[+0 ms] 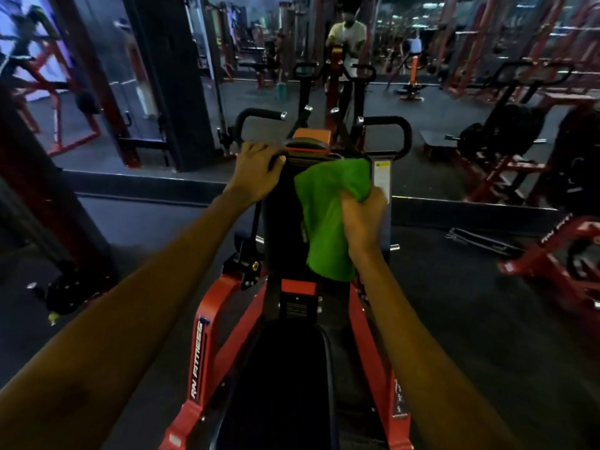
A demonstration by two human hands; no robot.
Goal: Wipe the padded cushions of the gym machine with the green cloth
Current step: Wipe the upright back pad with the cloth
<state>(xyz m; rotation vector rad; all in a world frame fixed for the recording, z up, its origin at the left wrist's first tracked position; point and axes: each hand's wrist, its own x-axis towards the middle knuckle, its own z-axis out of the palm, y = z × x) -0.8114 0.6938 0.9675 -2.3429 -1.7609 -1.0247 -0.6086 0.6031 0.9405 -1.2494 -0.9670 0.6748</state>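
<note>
A gym machine with a red frame is seen from above, running from the near edge toward a mirror on the far side. An upright black pad stands in the middle of the scene, and a black seat pad lies nearer, low between the red side beams.

The top left corner of the upright pad is gripped by the left hand, with the fingers curled over the far edge. The green cloth is held in the right hand, bunched in the curled fingers at the right side of the upright pad. The cloth is spread over the right half of the pad's face, from near the top down to just above a red bracket.

Two black looped handles are set beyond the pad's top, one to the left and one to the right. A white label is fixed to a post just right of the cloth's upper edge. The machine and a person in a pale shirt are reflected in the mirror. Other red machines are placed on the dark floor to the right, and more are visible at the far left.
</note>
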